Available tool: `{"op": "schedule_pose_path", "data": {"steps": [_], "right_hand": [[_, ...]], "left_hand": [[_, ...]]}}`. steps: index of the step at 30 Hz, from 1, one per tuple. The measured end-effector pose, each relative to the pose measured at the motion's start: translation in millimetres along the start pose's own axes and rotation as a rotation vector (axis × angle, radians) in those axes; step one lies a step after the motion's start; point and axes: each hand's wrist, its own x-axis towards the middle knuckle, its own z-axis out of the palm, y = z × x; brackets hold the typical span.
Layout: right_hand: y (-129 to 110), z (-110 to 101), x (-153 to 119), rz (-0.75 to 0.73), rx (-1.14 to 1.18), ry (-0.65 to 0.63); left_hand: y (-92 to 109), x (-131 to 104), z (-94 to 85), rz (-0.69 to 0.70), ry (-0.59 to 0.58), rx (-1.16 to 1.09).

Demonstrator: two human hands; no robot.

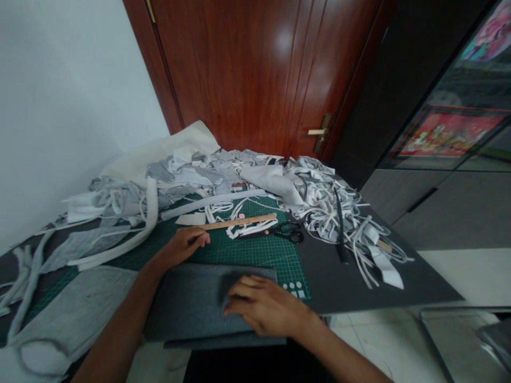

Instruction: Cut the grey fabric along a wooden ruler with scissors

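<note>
The step in hand looks like the handling or smoothing of the dark grey folded cloth [191,303], which lies at the table's near edge, partly over the green cutting mat [255,254]. The hands are apart: the right hand [265,303] is over the cloth's three o'clock side, fingers loosely bent and clamped on nothing visible, though I cannot tell whether they touch it. The left hand [187,244] sits at the cloth's eleven o'clock, half curled beside the near end of the wooden strip [239,221]; whether it grips that strip is unclear. From the cloth, the black scissors [289,233] lie between one and two o'clock, and a paler grey cloth [88,298] spreads at nine. Any shift of the folded cloth would call, I judge, for a flat, even hold on both layers, since the lower one juts out at six o'clock.
</note>
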Motion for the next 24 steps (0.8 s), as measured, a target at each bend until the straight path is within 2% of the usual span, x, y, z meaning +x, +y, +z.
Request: {"op": "schedule_pose_path", "data": {"steps": [4,9,12,14,20,22,24], "right_hand": [[12.8,3.5,23.8,0.145,-0.136,-0.013],[41.8,2.8,45.5,0.366,-0.244,0.092],[59.1,5.6,57.4,0.352,-0.299,0.124],[70.4,6.5,65.1,0.324,-0.317,0.127],[112.4,1.1,75.9,0.224,-0.25,0.122],[126.0,-0.2,73.8,0.201,-0.204,0.144],[135.7,-0.4,70.4,0.175,-0.156,0.163]], "left_hand": [[5.9,0.3,-4.0,0.01,0.079,0.044],[13.5,-0.9,-8.2,0.031,0.139,0.077],[19.1,-2.5,-7.3,0.073,0.136,0.07],[23.3,-3.3,-4.0,0.094,0.092,0.072],[31.4,-3.4,11.4,0.064,-0.201,0.052],[29.3,-3.3,12.3,0.039,-0.221,0.08],[24.2,-3.2,10.0,0.014,-0.173,0.15]]}}
